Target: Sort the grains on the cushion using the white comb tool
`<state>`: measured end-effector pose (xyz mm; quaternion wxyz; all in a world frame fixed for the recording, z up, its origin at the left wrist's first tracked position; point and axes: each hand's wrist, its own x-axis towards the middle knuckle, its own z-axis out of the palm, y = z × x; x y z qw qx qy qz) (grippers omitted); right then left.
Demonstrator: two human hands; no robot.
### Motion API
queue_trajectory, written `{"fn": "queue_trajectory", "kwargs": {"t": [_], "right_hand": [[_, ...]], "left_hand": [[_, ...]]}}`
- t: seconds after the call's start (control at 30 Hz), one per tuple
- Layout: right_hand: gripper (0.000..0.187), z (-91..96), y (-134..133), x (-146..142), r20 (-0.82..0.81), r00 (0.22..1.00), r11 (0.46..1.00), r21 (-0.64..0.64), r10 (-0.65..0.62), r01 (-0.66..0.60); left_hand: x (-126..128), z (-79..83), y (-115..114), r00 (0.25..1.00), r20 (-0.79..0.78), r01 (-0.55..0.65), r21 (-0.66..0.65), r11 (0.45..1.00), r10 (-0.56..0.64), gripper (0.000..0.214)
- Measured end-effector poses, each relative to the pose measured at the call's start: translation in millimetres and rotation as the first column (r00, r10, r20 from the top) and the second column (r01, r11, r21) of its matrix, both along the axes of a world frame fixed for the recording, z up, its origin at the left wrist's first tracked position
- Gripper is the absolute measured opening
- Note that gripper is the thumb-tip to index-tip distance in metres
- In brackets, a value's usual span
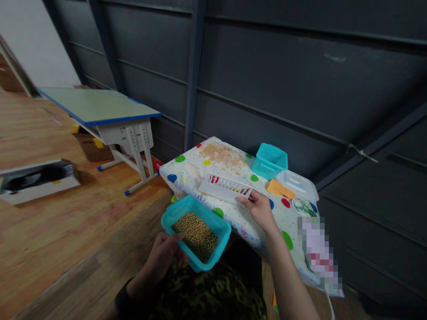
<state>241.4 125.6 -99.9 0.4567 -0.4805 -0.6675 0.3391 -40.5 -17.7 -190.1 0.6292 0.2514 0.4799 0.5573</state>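
Observation:
My left hand point(166, 254) grips the near left rim of a teal plastic tub point(218, 216), held in front of the table's front edge. Soybeans point(193, 231) cover the tub's bottom, with darker green ones at the near end. Over on the tabletop, my right hand point(258, 208) pinches the right end of a long white slotted plastic tray point(222, 186). Coloured dots of the cloth show through its slots. Beyond the tray, pale tan grains or crumbs point(222, 155) lie scattered across the tablecloth.
A second teal tub point(271, 161) stands at the back right, beside a clear plastic lid point(298, 186) and an orange cloth point(280, 189). A pixelated item point(318, 249) lies at the right edge. Left are a desk point(106, 106) and an open box point(40, 182). A dark panelled wall backs the table.

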Motion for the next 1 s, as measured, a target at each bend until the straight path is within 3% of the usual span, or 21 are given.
{"fn": "queue_trajectory", "kwargs": {"t": [1.0], "right_hand": [[0.030,1.1,-15.1,-9.9,-0.032,0.999,0.999,-0.037,-0.014,0.013]], "left_hand": [[-2.7,-2.6,0.0,1.000,-0.022,0.001,0.015,1.000,0.000,0.046]]}}
